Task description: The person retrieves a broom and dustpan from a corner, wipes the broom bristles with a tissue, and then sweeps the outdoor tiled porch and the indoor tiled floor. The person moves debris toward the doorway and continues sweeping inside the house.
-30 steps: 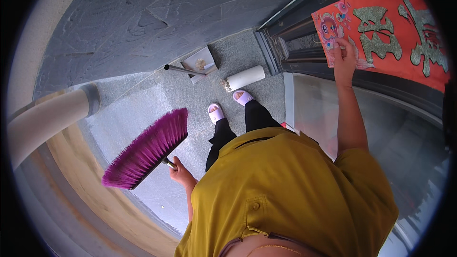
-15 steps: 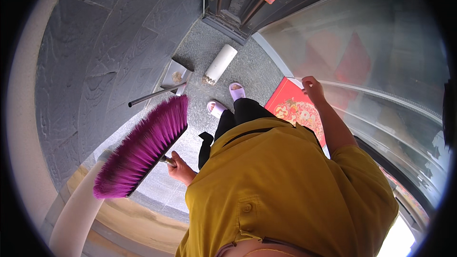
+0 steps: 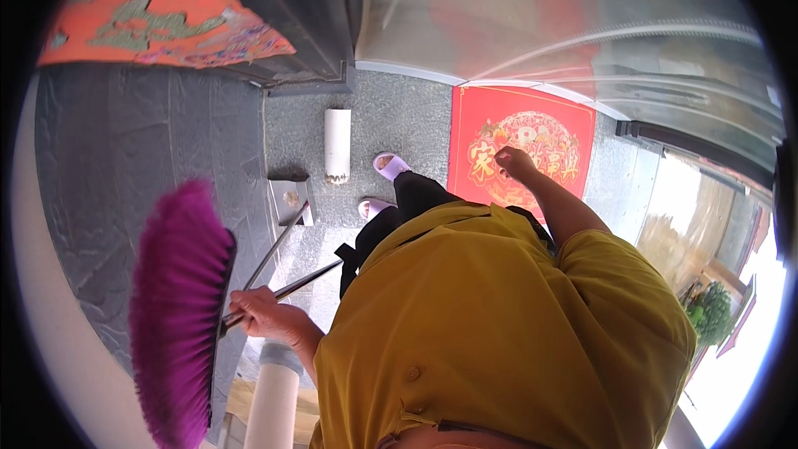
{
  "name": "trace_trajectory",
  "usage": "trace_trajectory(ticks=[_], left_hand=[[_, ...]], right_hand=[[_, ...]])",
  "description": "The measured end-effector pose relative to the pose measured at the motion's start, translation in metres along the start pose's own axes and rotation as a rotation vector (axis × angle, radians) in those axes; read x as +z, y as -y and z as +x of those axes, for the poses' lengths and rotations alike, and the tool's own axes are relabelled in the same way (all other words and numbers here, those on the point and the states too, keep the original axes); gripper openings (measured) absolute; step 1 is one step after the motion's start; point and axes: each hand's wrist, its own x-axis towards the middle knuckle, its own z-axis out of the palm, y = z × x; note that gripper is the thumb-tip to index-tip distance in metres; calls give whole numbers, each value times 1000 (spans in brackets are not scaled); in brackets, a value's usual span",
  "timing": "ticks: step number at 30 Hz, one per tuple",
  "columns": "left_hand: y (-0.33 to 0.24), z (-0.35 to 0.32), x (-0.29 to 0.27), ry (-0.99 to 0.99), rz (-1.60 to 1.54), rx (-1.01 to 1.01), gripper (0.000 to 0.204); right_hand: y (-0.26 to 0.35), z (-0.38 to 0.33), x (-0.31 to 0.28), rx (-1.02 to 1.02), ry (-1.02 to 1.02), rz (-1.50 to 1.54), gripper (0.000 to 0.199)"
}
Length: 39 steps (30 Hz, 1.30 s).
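My left hand (image 3: 268,316) is closed round the broom's pole, close to the head. Purple bristles (image 3: 179,316) stand up on the left, slightly blurred, and the pole (image 3: 307,280) runs back toward my body. Fingers curled and with nothing visible in them, my right hand (image 3: 517,164) hangs over a red doormat (image 3: 573,120) with gold decoration. On the floor against the dark wall sits a grey dustpan (image 3: 281,212) with a light brown clump in it. Its metal handle (image 3: 278,248) slants down toward my left hand.
A white cylinder (image 3: 337,143) with a ragged end lies ahead of my lilac slippers (image 3: 389,166). Dark stone tiling (image 3: 108,158) covers the left wall. Below the broom is a pale round pipe (image 3: 273,403). Glossy panels (image 3: 540,25) rise beyond the doormat; a green plant (image 3: 711,312) shows far right.
The view has turned, bringing the doormat more fully into sight. The broom head has shifted left and stands more upright in my left hand. My right hand now appears over the doormat.
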Motion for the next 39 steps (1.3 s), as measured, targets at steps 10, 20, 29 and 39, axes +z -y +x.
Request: trace_trajectory(ticks=[10,20,29,39], left_hand=[[-78,-13,73,402,-40,187,45],[-67,-27,66,836,-226,-101,40],[-70,-66,70,1253,-473,-575,40],[-41,-131,93,1468,-279,-921,36]], right_hand=[[-50,-30,37,-153,-41,17,20],[73,-162,35,-505,-425,-59,57],[-9,-171,112,-515,-442,128,44],[-100,-295,114,11,-643,-126,15]])
